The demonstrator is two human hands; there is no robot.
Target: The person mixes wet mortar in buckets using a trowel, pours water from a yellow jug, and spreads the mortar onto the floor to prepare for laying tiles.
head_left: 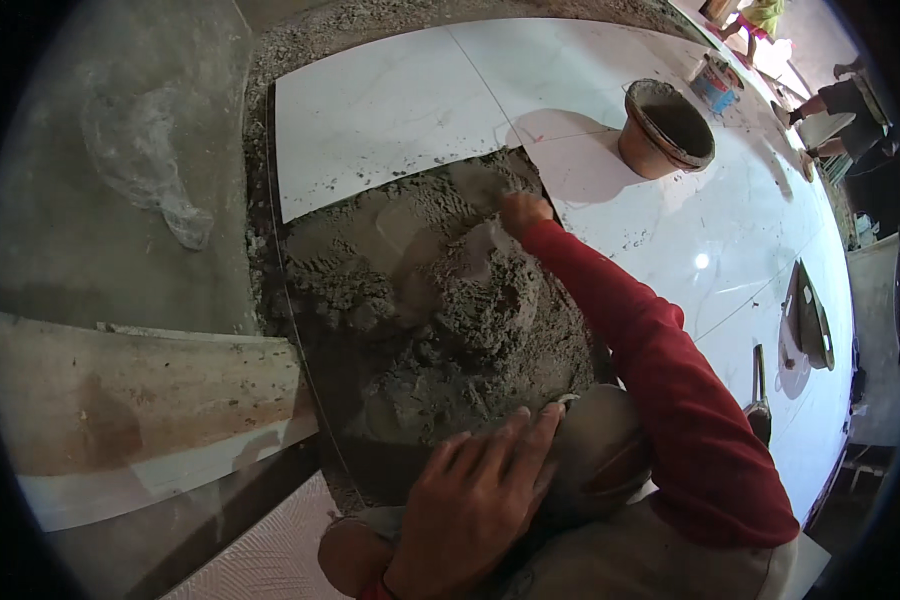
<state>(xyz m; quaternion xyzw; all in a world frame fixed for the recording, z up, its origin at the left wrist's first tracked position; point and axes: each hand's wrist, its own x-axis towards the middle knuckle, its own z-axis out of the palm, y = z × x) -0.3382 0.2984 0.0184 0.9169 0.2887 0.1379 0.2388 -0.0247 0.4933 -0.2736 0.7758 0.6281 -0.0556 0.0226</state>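
Note:
A bed of wet grey mortar point(400, 350), heaped in the middle and smoother toward the far left, fills a gap beside large white tiles point(380, 115). My right hand point(525, 212) is closed at the mortar's far right edge, the red-sleeved arm reaching across from the right. Whatever it grips is hidden from this angle. My left hand point(480, 490) lies with fingers stretched out at the near edge of the mortar, beside my bent knee point(600, 440). No held thing shows in it.
A brown bucket point(650, 150) and a paint can point(715, 85) stand on the far right tiles. A trowel point(758, 415) and a dark pan point(815, 320) lie at right. Left are a wooden board point(150, 400) and clear plastic point(145, 160). People point(840, 110) are beyond.

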